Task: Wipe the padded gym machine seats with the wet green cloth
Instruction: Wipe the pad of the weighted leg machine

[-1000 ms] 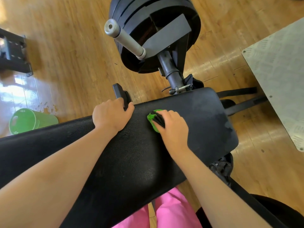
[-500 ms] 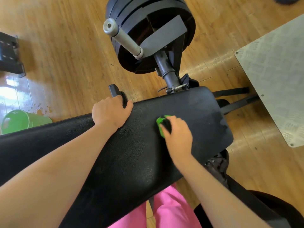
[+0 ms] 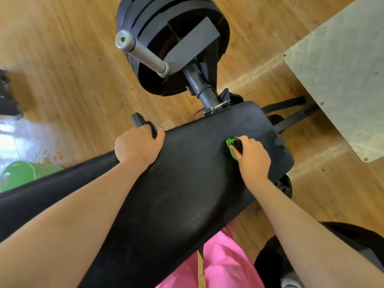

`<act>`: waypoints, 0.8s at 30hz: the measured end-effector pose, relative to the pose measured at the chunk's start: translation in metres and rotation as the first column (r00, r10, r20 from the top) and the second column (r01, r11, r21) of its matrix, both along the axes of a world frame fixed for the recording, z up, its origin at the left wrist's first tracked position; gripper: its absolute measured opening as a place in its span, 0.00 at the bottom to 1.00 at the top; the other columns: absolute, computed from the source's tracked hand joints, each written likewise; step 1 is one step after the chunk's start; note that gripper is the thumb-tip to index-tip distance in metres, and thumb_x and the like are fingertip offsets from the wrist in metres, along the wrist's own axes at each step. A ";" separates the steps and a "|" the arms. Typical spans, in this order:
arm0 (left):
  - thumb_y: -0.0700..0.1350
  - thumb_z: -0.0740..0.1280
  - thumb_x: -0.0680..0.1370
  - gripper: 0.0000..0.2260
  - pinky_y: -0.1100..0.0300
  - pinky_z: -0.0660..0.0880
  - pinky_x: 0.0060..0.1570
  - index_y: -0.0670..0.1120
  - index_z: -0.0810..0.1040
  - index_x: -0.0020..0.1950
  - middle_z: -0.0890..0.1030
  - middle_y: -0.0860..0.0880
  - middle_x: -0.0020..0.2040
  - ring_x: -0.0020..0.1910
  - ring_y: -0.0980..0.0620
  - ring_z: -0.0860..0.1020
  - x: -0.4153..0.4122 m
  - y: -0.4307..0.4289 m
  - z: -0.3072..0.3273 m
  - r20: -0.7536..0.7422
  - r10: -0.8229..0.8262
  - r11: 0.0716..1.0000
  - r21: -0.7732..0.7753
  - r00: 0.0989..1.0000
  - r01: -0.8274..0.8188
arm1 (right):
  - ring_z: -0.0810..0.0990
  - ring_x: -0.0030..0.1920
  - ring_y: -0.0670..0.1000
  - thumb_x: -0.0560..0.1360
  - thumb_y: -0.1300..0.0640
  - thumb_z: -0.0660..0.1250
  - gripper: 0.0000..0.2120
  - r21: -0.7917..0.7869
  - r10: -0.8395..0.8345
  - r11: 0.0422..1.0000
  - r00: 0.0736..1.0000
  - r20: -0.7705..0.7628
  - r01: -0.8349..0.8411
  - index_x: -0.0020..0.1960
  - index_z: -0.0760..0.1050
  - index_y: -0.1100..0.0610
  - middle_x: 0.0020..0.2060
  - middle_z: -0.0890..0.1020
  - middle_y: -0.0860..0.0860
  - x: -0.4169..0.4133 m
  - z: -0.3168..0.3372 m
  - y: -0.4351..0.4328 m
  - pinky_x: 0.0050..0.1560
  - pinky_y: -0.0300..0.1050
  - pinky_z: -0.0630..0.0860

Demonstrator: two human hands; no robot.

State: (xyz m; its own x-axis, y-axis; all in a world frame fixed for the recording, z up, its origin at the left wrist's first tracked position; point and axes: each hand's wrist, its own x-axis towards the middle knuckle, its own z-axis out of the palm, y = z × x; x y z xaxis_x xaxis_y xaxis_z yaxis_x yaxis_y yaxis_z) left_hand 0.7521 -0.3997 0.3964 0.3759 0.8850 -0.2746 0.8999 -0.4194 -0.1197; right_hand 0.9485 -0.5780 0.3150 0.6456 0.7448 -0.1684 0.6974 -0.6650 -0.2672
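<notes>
The wooden floor (image 3: pixel 72 69) fills the view around a long black padded seat (image 3: pixel 187 194), which runs from lower left to a rounded end at the right. Beyond its far edge a stack of black weight plates (image 3: pixel 176 21) hangs on a dark post, with 1 grey bar sleeve (image 3: pixel 143 53) pointing left. A grey tread plate (image 3: pixel 342 69) lies on the floor at the upper right, well apart from the pad. A green bucket (image 3: pixel 27 173) stands at the left, partly hidden behind the seat, next to a wet shine on the boards.

The left hand (image 3: pixel 138 145) grips the seat's far edge, fingers curled over it beside a small black handle (image 3: pixel 141 120), thumb on top. The right hand (image 3: pixel 252 156) presses down near the seat's right end, fingers curled tight round the bunched green cloth (image 3: pixel 231 147). The cloth lies on the pad under the fingertips and shows only at their left side.

Pad surface runs right of that hand to the rounded end, and left towards the other hand. The post's pin meets the far edge just beyond the cloth.
</notes>
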 end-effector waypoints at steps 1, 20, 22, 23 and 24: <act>0.60 0.51 0.81 0.22 0.60 0.65 0.26 0.45 0.73 0.43 0.76 0.46 0.32 0.27 0.48 0.73 0.000 0.001 0.000 -0.003 -0.004 1.000 0.003 1.000 0.004 | 0.75 0.48 0.56 0.79 0.46 0.63 0.15 0.001 -0.029 1.000 0.999 -0.027 0.029 0.57 0.73 0.56 0.45 0.77 0.55 0.000 0.000 -0.002 0.35 0.47 0.65; 0.59 0.49 0.82 0.25 0.60 0.68 0.28 0.45 0.73 0.37 0.77 0.45 0.30 0.27 0.46 0.75 -0.001 0.001 -0.001 -0.002 -0.046 0.999 -0.026 0.999 0.046 | 0.75 0.49 0.57 0.77 0.44 0.65 0.15 0.082 -0.159 0.982 0.979 -0.124 0.170 0.56 0.75 0.54 0.44 0.78 0.54 -0.012 -0.008 -0.032 0.37 0.50 0.69; 0.60 0.49 0.82 0.25 0.60 0.68 0.28 0.45 0.74 0.38 0.77 0.45 0.31 0.28 0.46 0.74 -0.002 0.003 -0.004 -0.003 -0.045 0.999 -0.018 0.999 0.045 | 0.75 0.51 0.58 0.78 0.45 0.64 0.15 0.039 -0.196 0.979 0.973 -0.118 0.202 0.57 0.75 0.55 0.46 0.78 0.54 -0.001 -0.012 -0.036 0.36 0.51 0.70; 0.60 0.49 0.81 0.25 0.60 0.67 0.29 0.45 0.75 0.39 0.77 0.45 0.32 0.28 0.46 0.74 -0.002 0.004 -0.005 0.000 -0.043 0.999 -0.016 0.999 0.043 | 0.75 0.51 0.58 0.78 0.45 0.64 0.15 0.055 -0.200 0.977 0.971 -0.130 0.208 0.57 0.75 0.55 0.46 0.78 0.55 -0.003 -0.011 -0.039 0.37 0.51 0.70; 0.60 0.49 0.81 0.25 0.59 0.67 0.29 0.45 0.76 0.40 0.77 0.44 0.33 0.29 0.46 0.74 -0.003 0.005 -0.007 0.005 -0.042 0.999 -0.015 0.999 0.042 | 0.75 0.51 0.58 0.77 0.46 0.65 0.15 0.088 -0.190 0.975 0.970 -0.151 0.205 0.57 0.75 0.55 0.45 0.78 0.55 -0.010 -0.007 -0.041 0.38 0.51 0.71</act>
